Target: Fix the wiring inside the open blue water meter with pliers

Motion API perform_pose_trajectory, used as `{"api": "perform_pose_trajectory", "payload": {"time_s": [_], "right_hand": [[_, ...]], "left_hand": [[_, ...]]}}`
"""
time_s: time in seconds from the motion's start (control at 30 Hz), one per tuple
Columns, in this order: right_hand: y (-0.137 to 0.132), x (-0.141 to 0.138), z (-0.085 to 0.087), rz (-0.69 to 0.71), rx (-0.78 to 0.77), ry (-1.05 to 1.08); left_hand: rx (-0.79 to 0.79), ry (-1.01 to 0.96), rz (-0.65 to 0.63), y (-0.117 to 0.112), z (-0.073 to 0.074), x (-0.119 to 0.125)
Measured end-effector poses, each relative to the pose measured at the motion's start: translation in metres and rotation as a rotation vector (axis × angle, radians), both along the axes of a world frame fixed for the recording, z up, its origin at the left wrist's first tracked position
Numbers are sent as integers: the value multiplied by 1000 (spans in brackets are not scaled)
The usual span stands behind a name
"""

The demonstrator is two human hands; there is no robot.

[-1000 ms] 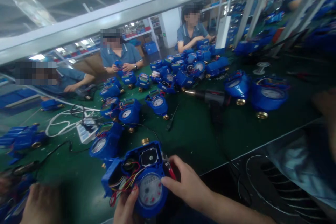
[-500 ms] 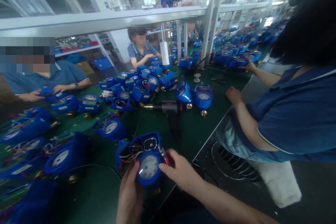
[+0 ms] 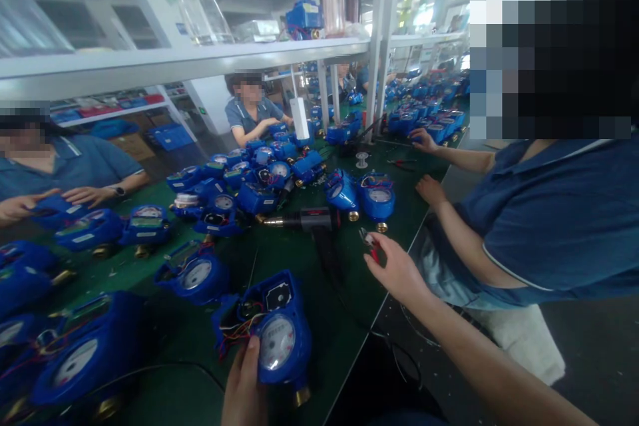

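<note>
My left hand (image 3: pixel 244 383) grips a blue meter (image 3: pixel 272 336) at the near edge of the green table (image 3: pixel 344 319); its thumb rests by the dial. My right hand (image 3: pixel 394 269) is up and off to the right, fingers closed around small red pliers (image 3: pixel 370 245). A black heat gun (image 3: pixel 312 219) lies behind.

At twelve o'clock on our green bench (image 3: pixel 299 259) lies a black heat gun (image 3: pixel 312 219), nozzle pointing to nine. Beyond it we see a heap of blue meters (image 3: pixel 249 180), with two more (image 3: pixel 362 193) at one o'clock. A co-worker (image 3: pixel 544 226) in blue sits at three o'clock, others across at ten and twelve. Bottles (image 3: pixel 197 3) stand on the shelf (image 3: pixel 150 63) overhead.
</note>
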State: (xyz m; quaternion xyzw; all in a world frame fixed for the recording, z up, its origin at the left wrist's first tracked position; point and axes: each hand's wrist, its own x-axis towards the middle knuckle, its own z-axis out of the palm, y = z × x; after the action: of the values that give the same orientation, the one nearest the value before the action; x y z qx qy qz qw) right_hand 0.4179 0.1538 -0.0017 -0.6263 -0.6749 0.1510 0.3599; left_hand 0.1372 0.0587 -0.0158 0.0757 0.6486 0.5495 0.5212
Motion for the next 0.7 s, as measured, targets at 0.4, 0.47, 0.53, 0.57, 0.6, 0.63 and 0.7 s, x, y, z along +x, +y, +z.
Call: {"api": "perform_pose_trajectory", "payload": {"time_s": [0.4, 0.47, 0.53, 0.57, 0.6, 0.63, 0.7], "right_hand": [[-15, -21, -15, 173, -253, 173], [-23, -31, -13, 225, -338, 240], [-28, -41, -9, 274, -386, 260], [-31, -45, -8, 297, -406, 268], [-32, -50, -6, 315, -423, 283], [-34, -55, -5, 327, -438, 306], [-38, -66, -4, 340, -462, 351]], "left_hand": [[49, -1, -103, 5, 4, 3], [83, -2, -62, 3, -2, 3], [132, 5, -36, 0, -9, 3], [169, 13, -33, -2, -12, 3], [209, 24, -37, -4, -15, 3], [250, 38, -44, -5, -18, 2], [310, 62, -72, -8, -23, 0]]}}
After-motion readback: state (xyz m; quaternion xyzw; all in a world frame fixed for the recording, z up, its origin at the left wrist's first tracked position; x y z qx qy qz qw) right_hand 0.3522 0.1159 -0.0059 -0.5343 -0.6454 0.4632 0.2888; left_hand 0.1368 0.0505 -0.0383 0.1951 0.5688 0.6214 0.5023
